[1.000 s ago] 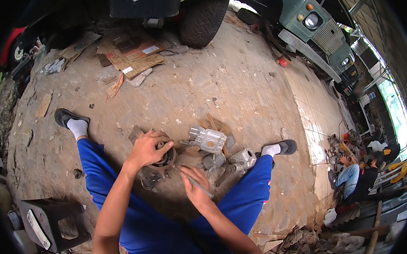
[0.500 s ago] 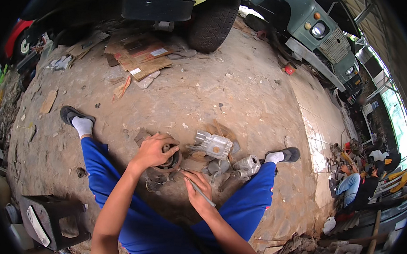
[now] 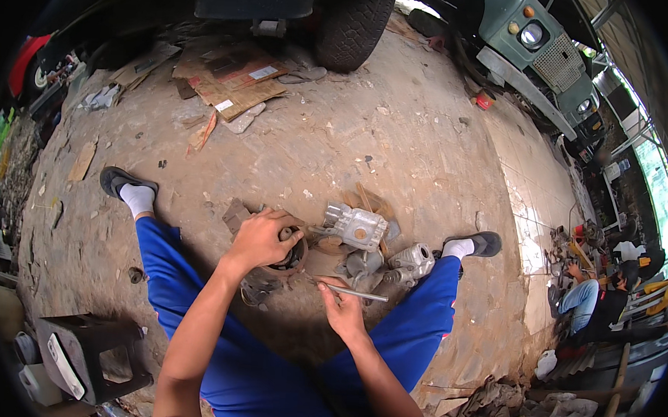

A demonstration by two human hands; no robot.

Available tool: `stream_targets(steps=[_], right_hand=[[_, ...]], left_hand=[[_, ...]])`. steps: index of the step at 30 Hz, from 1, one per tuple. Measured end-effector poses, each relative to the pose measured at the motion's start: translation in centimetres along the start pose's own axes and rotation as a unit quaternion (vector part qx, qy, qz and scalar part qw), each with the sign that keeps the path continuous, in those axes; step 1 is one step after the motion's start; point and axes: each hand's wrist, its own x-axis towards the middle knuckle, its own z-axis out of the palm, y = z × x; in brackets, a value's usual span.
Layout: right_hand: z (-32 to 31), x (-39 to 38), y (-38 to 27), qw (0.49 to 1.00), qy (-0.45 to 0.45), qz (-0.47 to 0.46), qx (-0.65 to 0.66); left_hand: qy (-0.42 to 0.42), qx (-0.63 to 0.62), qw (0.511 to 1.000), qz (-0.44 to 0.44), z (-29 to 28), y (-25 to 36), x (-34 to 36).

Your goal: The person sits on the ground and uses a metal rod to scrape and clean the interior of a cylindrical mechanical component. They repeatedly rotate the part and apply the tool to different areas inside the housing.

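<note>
dirt floor (image 3: 399, 136) of a workshop yard fills the view, brown and cracked, with flat cardboard pieces (image 3: 231, 80) lying far up on the left side, near a big black tyre (image 3: 353, 22). at the lower left stands a dark metal stool (image 3: 96, 351). the person sits on the ground with legs in blue trousers (image 3: 263, 372) spread wide, white socks and dark shoes at both ends. the left hand (image 3: 259, 238) is closed over a round rusty part (image 3: 289, 255), fingers curled on its top rim; the part is dark brown, ring-shaped like a small drum, and it rests on the ground between the legs, just left of the middle. its lower half is hidden by the hand, so i cannot tell its full shape. right of it the right hand (image 3: 343, 312) is closed around a thin metal rod (image 3: 355, 292), grey and shiny, which lies almost level and points to the right. just above the rod are some grey cast metal parts: a pale aluminium housing (image 3: 356, 225) with square edges, sitting on a rusty round plate, and a smaller silver casting (image 3: 411, 261) near the right leg. further right, well apart, another person (image 3: 600, 297) in dark clothes sits among tools, and a grey-green vehicle (image 3: 542, 49) stands at the upper right.
</note>
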Motion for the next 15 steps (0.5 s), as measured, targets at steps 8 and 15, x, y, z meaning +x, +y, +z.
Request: stream_targets(steps=[8,15], right_hand=[[1.4,-0.5,0.0,0.999,-0.016,-0.049,0.011],[1.3,0.6,-0.1,0.998,-0.009,0.043,0.051]], left_hand=[[0.034,0.012,0.999,-0.004,0.3,-0.7,0.0],[0.040,0.006,0.999,0.031,-0.4,-0.6,-0.4]])
